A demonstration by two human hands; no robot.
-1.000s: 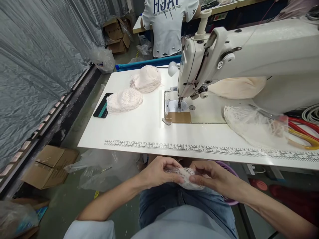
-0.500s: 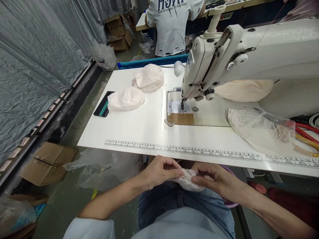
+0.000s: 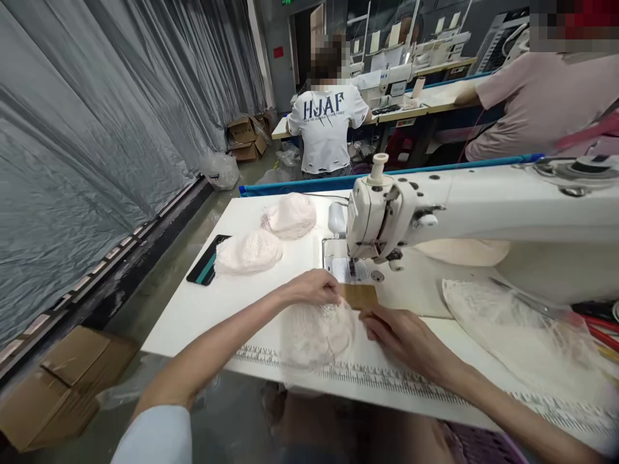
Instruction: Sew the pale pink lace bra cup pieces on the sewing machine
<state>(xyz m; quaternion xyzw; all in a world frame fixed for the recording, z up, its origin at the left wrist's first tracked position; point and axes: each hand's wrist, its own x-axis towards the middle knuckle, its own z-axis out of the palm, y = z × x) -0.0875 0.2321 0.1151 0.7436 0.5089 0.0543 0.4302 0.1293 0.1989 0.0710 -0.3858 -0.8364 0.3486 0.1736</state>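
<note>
I have my left hand (image 3: pixel 314 288) pinching the far edge of the pale pink lace cup piece (image 3: pixel 319 332), fingers closed on the fabric, while my right hand (image 3: pixel 403 335) lies flat and unclenched at its right edge, fingertips touching the lace rather than gripping it. The piece lies flat on the white sewing table (image 3: pixel 227 309), on the near side, just short of the needle; from both hands the way to the needle runs far and slightly right, and my left hand is the nearer one to it.

Largest around it is the white sewing machine (image 3: pixel 483 209), its arm crossing the right half of the scene with the head hanging above the needle plate. To the right lies a clear plastic bag of lace (image 3: pixel 512 335). On the far left of the table sit two stacks of pink cups (image 3: pixel 268 241), well apart from my hands. A brown cardboard strip (image 3: pixel 358 296) lies between the lace and the needle, touching the fabric's far edge
</note>
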